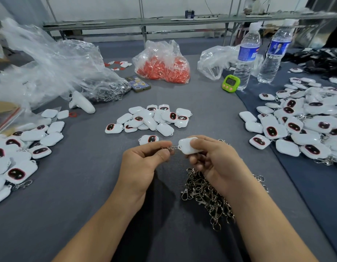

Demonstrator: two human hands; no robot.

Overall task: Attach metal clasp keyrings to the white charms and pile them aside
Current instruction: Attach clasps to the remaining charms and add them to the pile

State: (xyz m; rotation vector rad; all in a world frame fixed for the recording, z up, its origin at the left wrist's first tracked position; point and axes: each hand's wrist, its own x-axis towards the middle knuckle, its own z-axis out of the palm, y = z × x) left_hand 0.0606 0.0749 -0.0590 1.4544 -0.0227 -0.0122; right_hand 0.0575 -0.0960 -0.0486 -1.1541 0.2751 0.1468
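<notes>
My right hand [213, 159] grips a white charm [186, 147] above the grey table. My left hand [143, 161] pinches a metal clasp keyring [171, 148] right at the charm's loop end. Under my right wrist lies a heap of loose metal clasp keyrings [205, 195]. A small pile of white charms [150, 118] with dark red-rimmed faces sits just beyond my hands. A pile of charms with keyrings [18, 154] lies at the left. A larger charm pile [303, 121] spreads at the right.
Clear plastic bags [56, 69] lie at the back left over more metal clasps. A bag of orange parts [163, 67], a phone [138, 83], a green timer [231, 83], two water bottles [247, 57] and a white controller [81, 103] stand behind the charms.
</notes>
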